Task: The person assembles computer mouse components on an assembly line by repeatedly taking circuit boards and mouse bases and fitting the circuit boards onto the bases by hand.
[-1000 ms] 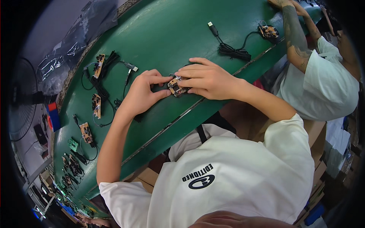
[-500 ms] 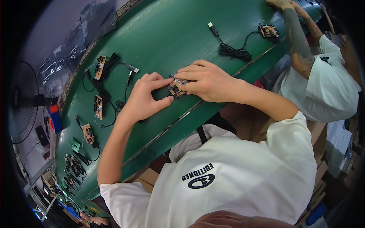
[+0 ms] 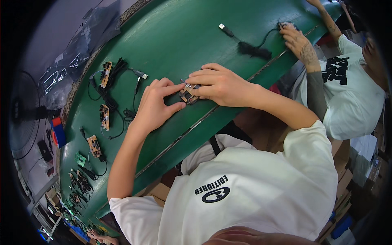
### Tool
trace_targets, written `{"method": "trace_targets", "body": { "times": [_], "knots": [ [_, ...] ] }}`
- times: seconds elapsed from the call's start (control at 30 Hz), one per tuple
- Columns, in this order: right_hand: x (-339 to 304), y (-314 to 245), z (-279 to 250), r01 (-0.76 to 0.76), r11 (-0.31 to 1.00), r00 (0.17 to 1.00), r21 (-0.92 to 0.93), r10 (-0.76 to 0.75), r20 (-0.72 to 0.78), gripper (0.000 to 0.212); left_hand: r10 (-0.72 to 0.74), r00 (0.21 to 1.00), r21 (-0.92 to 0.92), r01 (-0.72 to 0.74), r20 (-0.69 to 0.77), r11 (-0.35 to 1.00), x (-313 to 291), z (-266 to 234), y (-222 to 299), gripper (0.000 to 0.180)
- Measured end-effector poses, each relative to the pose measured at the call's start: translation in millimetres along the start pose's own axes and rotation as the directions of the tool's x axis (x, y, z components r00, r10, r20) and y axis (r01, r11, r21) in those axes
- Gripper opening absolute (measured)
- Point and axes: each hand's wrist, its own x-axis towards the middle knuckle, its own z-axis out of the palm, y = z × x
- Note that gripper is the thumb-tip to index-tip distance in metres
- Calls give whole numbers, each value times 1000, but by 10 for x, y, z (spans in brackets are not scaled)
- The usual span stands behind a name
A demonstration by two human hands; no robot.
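Observation:
Between my two hands lies a small brown circuit board (image 3: 187,97) in a dark base, on the green bench belt. My left hand (image 3: 154,105) grips its left side, with the forefinger at the top edge and the thumb at the lower edge. My right hand (image 3: 223,85) bends over the board from the right, its fingertips pressing on the upper part. Those fingers cover much of the board's right side. A thin wire shows at its top edge. Behind my left wrist, a black cable (image 3: 136,92) with a USB plug (image 3: 141,75) lies on the green surface.
To the left lie brown circuit boards (image 3: 105,117) with coiled black cables (image 3: 108,96) and a small green board (image 3: 80,159). A fan (image 3: 25,110), a tape roll (image 3: 58,132) and clear plastic bags (image 3: 69,69) stand beyond the bench edge. A co-worker's hand (image 3: 297,43) is at right.
The co-worker's tattooed arm has swung nearer, and that hand now covers the board at the upper right; its cable has shifted slightly. My hands keep almost the same hold.

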Motion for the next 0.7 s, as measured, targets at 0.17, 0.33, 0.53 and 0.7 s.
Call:
{"method": "trace_targets", "body": {
  "times": [0.17, 0.33, 0.53, 0.7],
  "knots": [
    [-42, -52, 8, -73, 997, 997, 29, 73, 6, 26, 6, 999, 82, -3, -39, 997, -26, 20, 194, 44],
    [-84, -27, -121, -84, 992, 994, 100, 76, 74, 32, 121, 972, 305, -55, -202, 951, -84, 229, 276, 44],
    [-153, -20, -198, -202, 979, 979, -5, 202, 30, 32, 156, 972, 388, -76, -178, 918, -73, 271, 369, 40],
    [-198, -118, -120, -267, 962, 963, -48, 264, -61, 32, 120, 963, 356, -28, -240, 934, -143, 334, 418, 43]
  ]
}}
